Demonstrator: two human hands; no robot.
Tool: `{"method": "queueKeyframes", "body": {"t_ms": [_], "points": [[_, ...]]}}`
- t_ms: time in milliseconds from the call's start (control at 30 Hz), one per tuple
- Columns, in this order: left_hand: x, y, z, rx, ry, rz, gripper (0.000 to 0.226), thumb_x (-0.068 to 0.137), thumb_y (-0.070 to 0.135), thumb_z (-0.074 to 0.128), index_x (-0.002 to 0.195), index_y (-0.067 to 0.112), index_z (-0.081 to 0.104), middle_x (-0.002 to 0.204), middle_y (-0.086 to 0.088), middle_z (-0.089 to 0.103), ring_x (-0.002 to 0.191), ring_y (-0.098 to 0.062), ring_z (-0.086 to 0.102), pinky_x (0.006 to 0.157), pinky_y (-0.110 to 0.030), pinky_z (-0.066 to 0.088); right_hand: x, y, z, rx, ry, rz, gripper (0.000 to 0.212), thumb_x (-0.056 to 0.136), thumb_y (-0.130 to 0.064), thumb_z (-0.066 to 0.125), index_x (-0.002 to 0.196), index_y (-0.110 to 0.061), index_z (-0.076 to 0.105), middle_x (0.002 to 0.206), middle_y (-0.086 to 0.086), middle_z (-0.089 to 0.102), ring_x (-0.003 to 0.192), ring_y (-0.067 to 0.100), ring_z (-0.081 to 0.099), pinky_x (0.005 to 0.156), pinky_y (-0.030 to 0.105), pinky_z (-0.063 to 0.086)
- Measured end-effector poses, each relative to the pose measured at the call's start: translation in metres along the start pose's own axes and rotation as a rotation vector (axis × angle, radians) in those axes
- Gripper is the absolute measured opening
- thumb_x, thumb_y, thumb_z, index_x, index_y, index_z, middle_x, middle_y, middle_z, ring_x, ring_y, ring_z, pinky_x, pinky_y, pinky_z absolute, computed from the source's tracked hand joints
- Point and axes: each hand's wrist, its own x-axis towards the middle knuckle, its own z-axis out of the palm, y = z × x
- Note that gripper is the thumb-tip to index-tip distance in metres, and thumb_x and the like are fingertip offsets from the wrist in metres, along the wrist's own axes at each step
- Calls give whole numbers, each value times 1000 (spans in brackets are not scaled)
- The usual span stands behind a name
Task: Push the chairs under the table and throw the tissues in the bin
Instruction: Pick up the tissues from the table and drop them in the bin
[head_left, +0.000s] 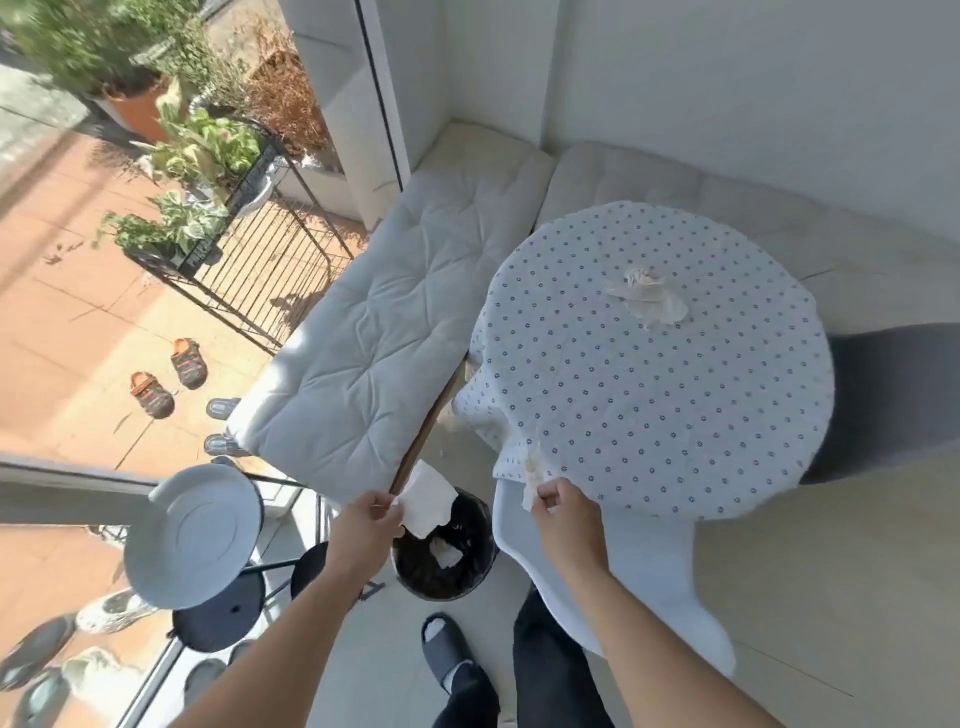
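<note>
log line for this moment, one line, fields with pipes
left hand: tissue over bin | right hand: tissue strip | crumpled tissue on table

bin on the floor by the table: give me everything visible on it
The bin is a small round container, dark, lined with what looks like a black plastic bag. It stands upright and open on the pale floor, between the cushioned bench and the white chair. One crumpled white tissue already lies inside. The left hand holds a white tissue right over its rim; whether that tissue touches the rim I cannot tell. The chair's edge overlaps its right side in this view.
</note>
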Motion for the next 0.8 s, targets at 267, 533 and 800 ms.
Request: {"method": "queueKeyframes", "body": {"t_ms": [267, 533, 800], "points": [[-16, -83, -25, -138, 78, -175, 13, 99, 24, 68, 99, 11, 72, 95, -4, 78, 75, -17, 77, 51, -18, 56, -39, -8, 79, -82, -172, -80, 7, 99, -23, 64, 99, -21, 70, 93, -11, 69, 87, 11, 67, 75, 26, 56], [-8, -146, -12, -167, 71, -255, 13, 101, 28, 65, 98, 17, 71, 97, 2, 78, 76, -10, 78, 74, -41, 61, -43, 14, 139, -154, -300, -51, 3, 95, -30, 65, 93, -29, 67, 92, -14, 70, 86, 8, 67, 82, 37, 60], [27, -190, 29, -223, 59, -302, 18, 102, 27, 63, 100, 11, 70, 96, -1, 78, 73, -7, 78, 68, -31, 56, -25, 47, 209, -213, -360, -3, 3, 95, -23, 65, 95, -23, 68, 91, -9, 70, 88, 15, 67, 83, 37, 59]]}}
